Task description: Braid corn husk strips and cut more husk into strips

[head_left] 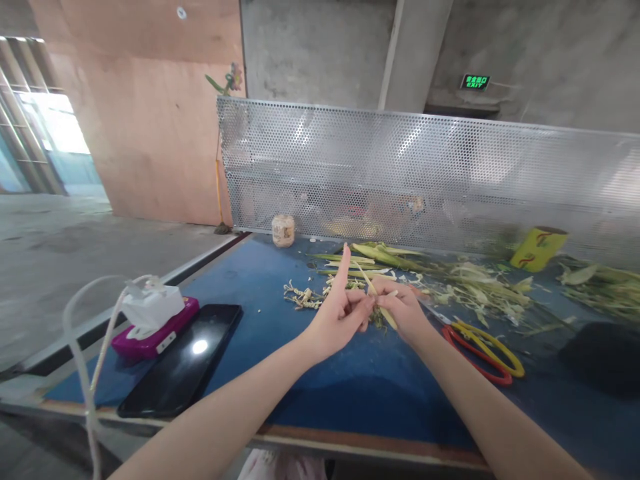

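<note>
My left hand (343, 308) is over the middle of the blue table, its index finger pointing up and the other fingers curled in a pinch. Touching it at the fingertips, my right hand (403, 310) is closed on a narrow pale green leaf strip (389, 318), which slants across between the two hands. Knotted or plaited pale pieces (303, 296) lie just beyond my left hand. Green leaf strips (383, 255) are spread behind the hands. Scissors (485, 350) with one red and one yellow handle rest to the right of my right wrist.
A perforated metal screen (340, 173) borders the table's back. At left are a black phone (183, 360) and a purple power strip (173, 327) with a white plug and cables. A jar (283, 231), a yellow-green roll (537, 249), leaf scraps (493, 283) and a dark object (603, 357) also stand there.
</note>
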`<act>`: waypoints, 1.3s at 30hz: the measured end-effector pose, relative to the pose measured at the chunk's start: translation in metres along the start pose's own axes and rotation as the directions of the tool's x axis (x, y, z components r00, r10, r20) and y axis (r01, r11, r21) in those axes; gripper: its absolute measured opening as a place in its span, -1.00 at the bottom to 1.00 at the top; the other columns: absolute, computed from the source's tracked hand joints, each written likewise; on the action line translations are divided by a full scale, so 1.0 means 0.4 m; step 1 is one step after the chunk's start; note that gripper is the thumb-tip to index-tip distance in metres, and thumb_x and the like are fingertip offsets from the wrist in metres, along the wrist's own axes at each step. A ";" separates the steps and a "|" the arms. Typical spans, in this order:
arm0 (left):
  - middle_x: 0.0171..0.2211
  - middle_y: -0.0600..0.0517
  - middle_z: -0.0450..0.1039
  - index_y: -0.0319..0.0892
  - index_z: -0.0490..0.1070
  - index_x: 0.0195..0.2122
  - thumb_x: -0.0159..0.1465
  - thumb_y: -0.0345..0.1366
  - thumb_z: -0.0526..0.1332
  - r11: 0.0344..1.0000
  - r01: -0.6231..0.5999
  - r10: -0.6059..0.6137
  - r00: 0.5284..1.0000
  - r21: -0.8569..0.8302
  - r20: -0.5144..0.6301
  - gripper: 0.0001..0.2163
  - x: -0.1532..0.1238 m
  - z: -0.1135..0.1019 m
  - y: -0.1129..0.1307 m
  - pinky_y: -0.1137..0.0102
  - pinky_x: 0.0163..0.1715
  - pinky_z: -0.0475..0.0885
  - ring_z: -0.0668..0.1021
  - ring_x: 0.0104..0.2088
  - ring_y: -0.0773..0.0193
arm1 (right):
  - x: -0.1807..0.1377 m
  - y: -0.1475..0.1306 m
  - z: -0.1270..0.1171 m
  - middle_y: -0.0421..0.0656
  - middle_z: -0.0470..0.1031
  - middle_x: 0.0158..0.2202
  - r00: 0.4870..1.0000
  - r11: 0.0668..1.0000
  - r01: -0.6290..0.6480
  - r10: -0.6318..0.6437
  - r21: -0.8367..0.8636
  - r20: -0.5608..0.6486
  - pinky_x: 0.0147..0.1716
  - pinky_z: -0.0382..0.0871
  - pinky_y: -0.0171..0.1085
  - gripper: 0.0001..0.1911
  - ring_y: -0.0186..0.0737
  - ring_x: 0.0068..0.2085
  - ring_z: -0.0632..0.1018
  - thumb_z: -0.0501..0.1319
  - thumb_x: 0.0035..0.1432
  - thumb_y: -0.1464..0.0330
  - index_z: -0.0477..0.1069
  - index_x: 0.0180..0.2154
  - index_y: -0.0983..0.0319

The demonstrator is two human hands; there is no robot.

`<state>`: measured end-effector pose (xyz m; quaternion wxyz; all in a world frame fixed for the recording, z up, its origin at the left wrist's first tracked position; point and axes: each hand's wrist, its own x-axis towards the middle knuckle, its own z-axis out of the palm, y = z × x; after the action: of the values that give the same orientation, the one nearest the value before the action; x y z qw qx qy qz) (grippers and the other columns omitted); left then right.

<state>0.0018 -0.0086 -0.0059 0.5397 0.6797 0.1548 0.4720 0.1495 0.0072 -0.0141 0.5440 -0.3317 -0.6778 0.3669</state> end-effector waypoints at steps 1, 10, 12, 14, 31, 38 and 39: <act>-0.64 0.22 0.11 -0.02 -0.63 0.20 0.23 -0.29 0.04 1.000 0.013 -0.013 1.000 0.018 0.006 -0.25 0.000 -0.004 -0.005 0.48 -0.62 0.19 0.20 -0.66 0.45 | 0.002 0.002 -0.001 -0.27 0.17 -0.63 0.999 0.999 -0.045 0.045 0.005 0.016 -0.52 0.09 -0.32 -0.81 -0.36 -0.55 0.22 0.14 -0.14 0.35 0.23 -0.69 0.23; -0.37 0.04 0.27 -0.16 -0.54 0.23 0.12 -0.43 0.09 0.789 -0.090 0.157 0.986 0.608 -0.057 -0.19 -0.004 -0.034 -0.020 0.39 -0.40 0.29 0.32 -0.44 0.35 | 0.007 0.008 0.013 -0.30 0.22 -0.68 0.956 0.954 -0.294 0.293 0.063 0.025 -0.64 0.01 -0.38 -0.77 -0.44 -0.64 0.20 0.19 -0.11 0.23 0.32 -0.59 0.26; -0.29 0.00 0.27 -0.14 -0.54 0.22 0.06 -0.47 0.13 0.789 -0.105 0.187 0.979 0.605 -0.075 -0.13 -0.001 -0.034 -0.020 0.36 -0.36 0.30 0.34 -0.37 0.32 | 0.007 0.005 0.017 -0.30 0.22 -0.70 0.954 0.954 -0.297 0.296 0.039 0.038 -0.66 0.00 -0.38 -0.73 -0.44 -0.66 0.20 0.21 -0.10 0.17 0.32 -0.57 0.26; -0.24 -0.02 0.27 -0.13 -0.52 0.23 0.04 -0.47 0.15 0.804 -0.103 0.179 0.981 0.586 -0.074 -0.11 0.002 -0.033 -0.023 0.34 -0.32 0.30 0.35 -0.33 0.30 | 0.007 0.002 0.020 -0.31 0.20 -0.72 0.956 0.956 -0.292 0.291 0.016 0.044 -0.66 0.01 -0.38 -0.69 -0.45 -0.67 0.20 0.21 -0.10 0.13 0.33 -0.55 0.26; -0.25 -0.05 0.38 -0.16 -0.35 0.24 0.03 -0.39 0.25 0.974 0.030 0.029 0.966 0.223 -0.258 -0.13 0.023 -0.045 -0.046 0.38 -0.36 0.30 0.43 -0.28 0.28 | 0.007 -0.005 0.028 -0.27 0.25 -0.64 0.954 0.935 -0.300 0.299 0.189 0.036 -0.65 0.03 -0.37 -0.59 -0.43 -0.63 0.21 0.21 -0.18 0.01 0.37 -0.48 0.24; -0.31 0.01 0.39 -0.19 -0.27 0.23 0.01 -0.38 0.26 0.995 0.063 -0.034 0.939 0.075 -0.342 -0.15 0.033 -0.045 -0.049 0.41 -0.36 0.35 0.44 -0.33 0.34 | 0.011 0.008 0.023 -0.30 0.17 -0.66 0.953 0.905 -0.300 0.269 0.301 0.142 -0.64 -0.05 -0.35 -0.78 -0.43 -0.64 0.16 0.19 -0.11 0.23 0.39 -0.41 0.24; -0.31 0.01 0.39 -0.19 -0.27 0.23 0.01 -0.39 0.26 0.995 0.066 -0.038 0.938 0.070 -0.345 -0.16 0.034 -0.045 -0.048 0.42 -0.37 0.35 0.44 -0.33 0.35 | 0.010 0.010 0.022 -0.31 0.17 -0.66 0.954 0.910 -0.296 0.268 0.289 0.133 -0.64 -0.05 -0.35 -0.78 -0.43 -0.64 0.16 0.19 -0.12 0.25 0.38 -0.40 0.24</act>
<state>-0.0002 0.0187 -0.0169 0.4889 0.6040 0.2831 0.5622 0.1401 0.0115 -0.0167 0.4986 -0.3209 -0.5816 0.5569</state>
